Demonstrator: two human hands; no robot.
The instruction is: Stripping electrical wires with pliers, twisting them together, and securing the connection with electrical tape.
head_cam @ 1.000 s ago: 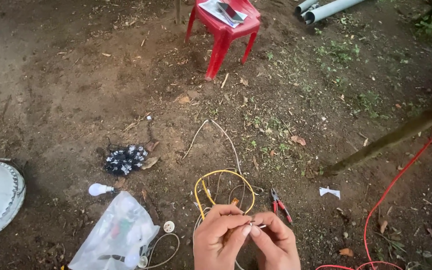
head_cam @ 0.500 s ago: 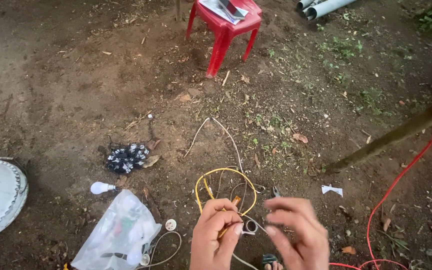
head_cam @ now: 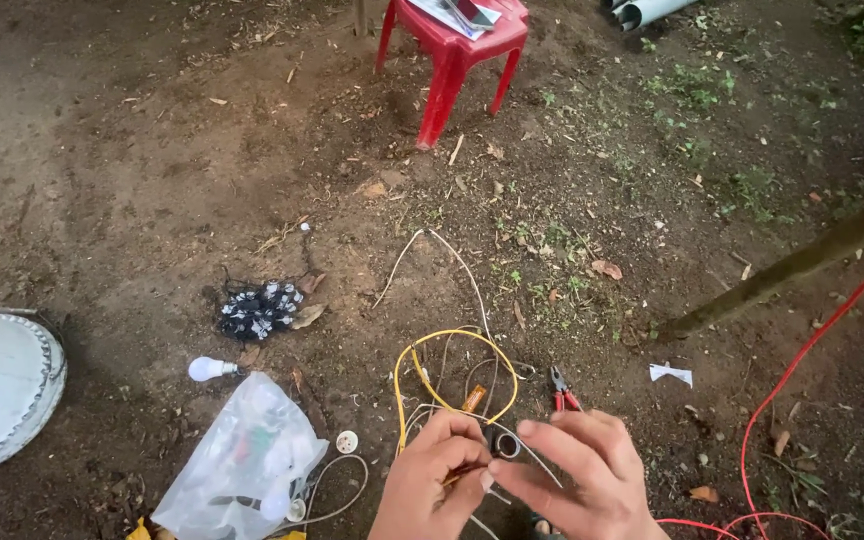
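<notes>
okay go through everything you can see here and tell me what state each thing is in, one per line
left hand: fingers pinched on thin wire
right hand: fingers pinching the same wire
yellow wire: looped on the dirt
pliers: lying on the ground, unheld
light bulb: lying loose on its side
plastic bag: crumpled, holding items
red stool: upright, things on top
red cable: trailing across the ground

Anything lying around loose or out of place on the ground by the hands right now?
Yes. A white bulb lies bare on the dirt, outside the clear plastic bag beside it. Red-handled pliers lie in the soil just beyond the right hand, and a yellow wire loop sprawls tangled with pale wires.
</notes>
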